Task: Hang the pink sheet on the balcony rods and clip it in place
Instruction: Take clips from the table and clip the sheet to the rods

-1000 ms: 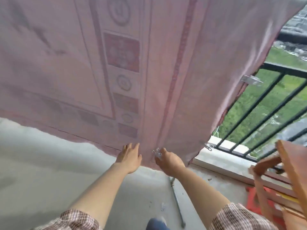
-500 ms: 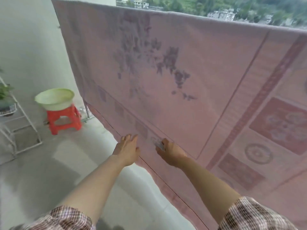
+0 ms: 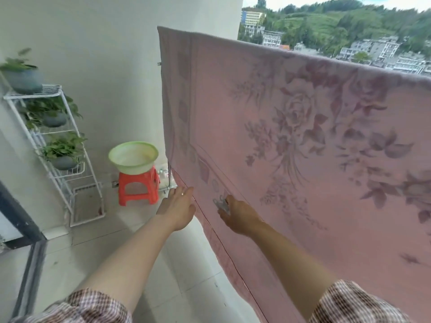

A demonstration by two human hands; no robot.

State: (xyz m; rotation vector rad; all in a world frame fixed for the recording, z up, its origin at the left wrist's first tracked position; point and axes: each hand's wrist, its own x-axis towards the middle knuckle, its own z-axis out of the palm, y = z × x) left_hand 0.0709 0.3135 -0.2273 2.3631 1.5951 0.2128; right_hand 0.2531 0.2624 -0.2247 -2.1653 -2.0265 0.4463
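Pink sheet [image 3: 303, 159] hangs, long axis ten-to-three; open floor [image 3: 77, 257] at seven. Left hand [image 3: 178, 207] straight-fingered at its hem; right hand [image 3: 241, 217] pinches clip [image 3: 221, 203].

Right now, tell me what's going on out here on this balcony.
A person is hanging a pink sheet; it already drapes over a support that the cloth hides. The right hand pinches a small pale clip against the sheet near its lower border. The left hand lies open, fingers straight, at the lower edge. Whether the clip grips the cloth yet is unclear.
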